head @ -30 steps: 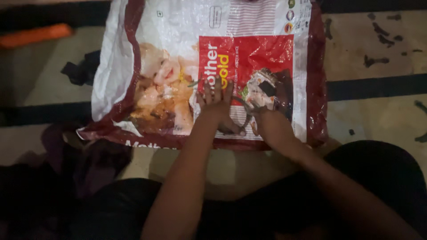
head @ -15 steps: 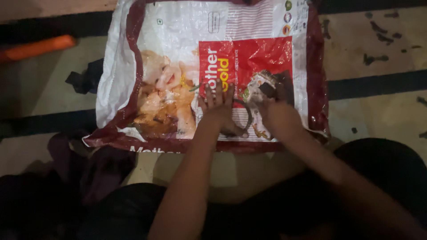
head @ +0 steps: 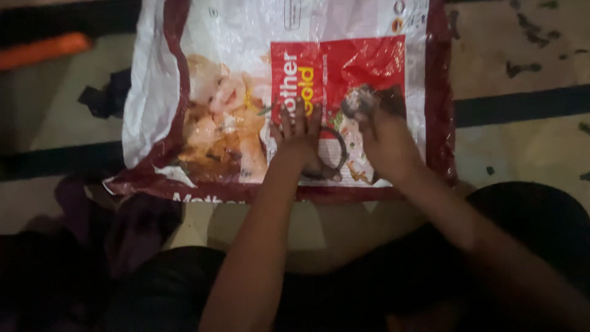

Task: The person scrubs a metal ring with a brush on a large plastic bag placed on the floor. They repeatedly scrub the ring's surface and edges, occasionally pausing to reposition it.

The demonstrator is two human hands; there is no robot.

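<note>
A large white and dark red plastic sack (head: 227,37) with printed pictures lies flat on the floor in front of me. My left hand (head: 300,140) rests flat on it with fingers spread, touching a dark ring (head: 337,158) that curves around beside it. My right hand (head: 388,146) is just to the right, closed around a small dark greyish lump (head: 362,100) that sticks out past my fingers above the sack's red panel. What the lump is I cannot make out.
An orange object (head: 43,50) lies at the far left on the floor. A dark scrap of cloth (head: 106,95) sits by the sack's left edge, and more dark cloth (head: 132,224) lies near my knees. The pale floor has dark stripes (head: 522,104).
My right hand has shifted slightly right and farther up the sack with the lump. My left hand stays flat by the ring. The view has moved a little.
</note>
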